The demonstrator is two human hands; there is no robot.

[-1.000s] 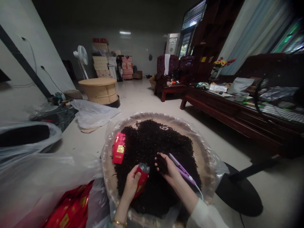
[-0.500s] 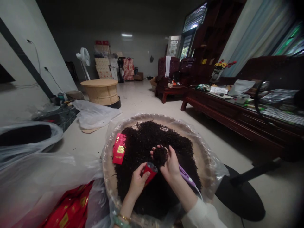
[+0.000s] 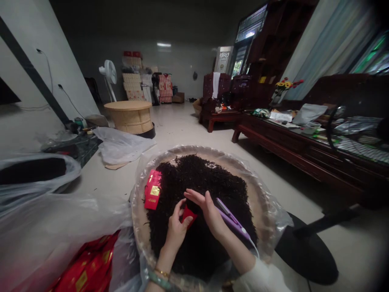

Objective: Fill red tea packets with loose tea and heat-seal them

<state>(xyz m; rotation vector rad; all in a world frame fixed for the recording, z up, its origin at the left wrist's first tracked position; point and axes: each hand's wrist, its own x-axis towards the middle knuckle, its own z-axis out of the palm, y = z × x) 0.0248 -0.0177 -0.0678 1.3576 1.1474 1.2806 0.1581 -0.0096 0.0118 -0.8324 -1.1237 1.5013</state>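
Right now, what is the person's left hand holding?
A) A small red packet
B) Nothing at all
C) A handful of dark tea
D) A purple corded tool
A: the left hand grips the small red packet above the tea, while the purple tool sits by the right hand.

Your front: tray [image 3: 257, 194] on floor [image 3: 343, 243], tea [image 3: 194, 178] heaped inside, packet [image 3: 153, 189] left of heap; plastic [image 3: 60, 227] left, worktop [image 3: 291, 140] right.
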